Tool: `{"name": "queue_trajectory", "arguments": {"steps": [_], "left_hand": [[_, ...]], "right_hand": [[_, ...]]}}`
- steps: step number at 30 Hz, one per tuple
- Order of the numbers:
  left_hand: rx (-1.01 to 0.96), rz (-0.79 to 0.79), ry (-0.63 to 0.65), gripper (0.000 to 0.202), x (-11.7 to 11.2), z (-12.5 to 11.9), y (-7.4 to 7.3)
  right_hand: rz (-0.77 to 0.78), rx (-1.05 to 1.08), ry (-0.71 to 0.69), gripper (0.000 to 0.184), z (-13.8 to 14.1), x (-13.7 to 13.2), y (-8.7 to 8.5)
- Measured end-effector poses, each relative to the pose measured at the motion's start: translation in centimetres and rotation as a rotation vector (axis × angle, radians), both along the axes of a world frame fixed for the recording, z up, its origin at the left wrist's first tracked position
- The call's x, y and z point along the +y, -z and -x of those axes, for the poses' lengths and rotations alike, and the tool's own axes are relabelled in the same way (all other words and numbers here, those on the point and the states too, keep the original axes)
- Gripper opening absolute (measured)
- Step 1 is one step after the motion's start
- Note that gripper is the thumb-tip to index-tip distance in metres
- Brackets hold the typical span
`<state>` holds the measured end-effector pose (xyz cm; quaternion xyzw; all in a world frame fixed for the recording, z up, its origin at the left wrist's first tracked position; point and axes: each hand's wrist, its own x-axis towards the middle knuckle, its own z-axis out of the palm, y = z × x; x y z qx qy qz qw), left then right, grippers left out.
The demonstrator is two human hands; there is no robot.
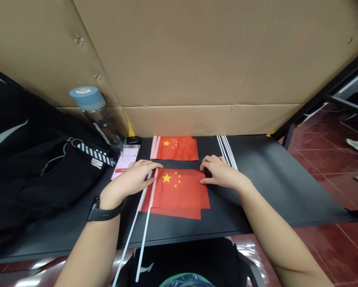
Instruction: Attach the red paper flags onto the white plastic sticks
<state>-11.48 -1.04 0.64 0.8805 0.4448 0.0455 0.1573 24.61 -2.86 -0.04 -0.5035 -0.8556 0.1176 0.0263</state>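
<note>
Two small red flags with yellow stars (pixel 180 193) lie overlapped on the black table (pixel 274 183), each on a thin white stick (pixel 143 235) that runs off the near edge. My left hand (pixel 134 179), with a black watch on its wrist, lies flat with fingers stretched over the flags' stick edge. My right hand (pixel 220 171) has its fingers curled and pinches the top right corner of the upper flag.
A stack of more red flags (pixel 175 148) lies at the table's back, with several loose white sticks (pixel 226 151) to its right. A phone (pixel 125 161), a blue-lidded bottle (pixel 92 109) and a black bag (pixel 32 159) sit at left. A cardboard wall (pixel 181 59) stands behind.
</note>
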Motion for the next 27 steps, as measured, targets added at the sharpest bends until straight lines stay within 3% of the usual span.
{"name": "queue_trajectory", "arguments": {"steps": [6, 20, 24, 27], "left_hand": [[0.013, -0.024, -0.019, 0.067, 0.1, 0.4, 0.6], [0.042, -0.050, -0.001, 0.051, 1.2, 0.8, 1.6], [0.046, -0.055, -0.001, 0.048, 1.3, 0.7, 1.7], [0.030, -0.054, 0.009, 0.045, 1.2, 0.6, 1.6]], "right_hand": [[0.049, -0.007, 0.000, 0.017, -0.3, -0.1, -0.5], [0.082, 0.058, -0.033, 0.016, -1.2, -0.4, -1.3], [0.063, 0.093, -0.027, 0.005, -1.1, -0.3, -1.6], [0.036, 0.114, -0.045, 0.018, -0.5, -0.1, -1.2]]}}
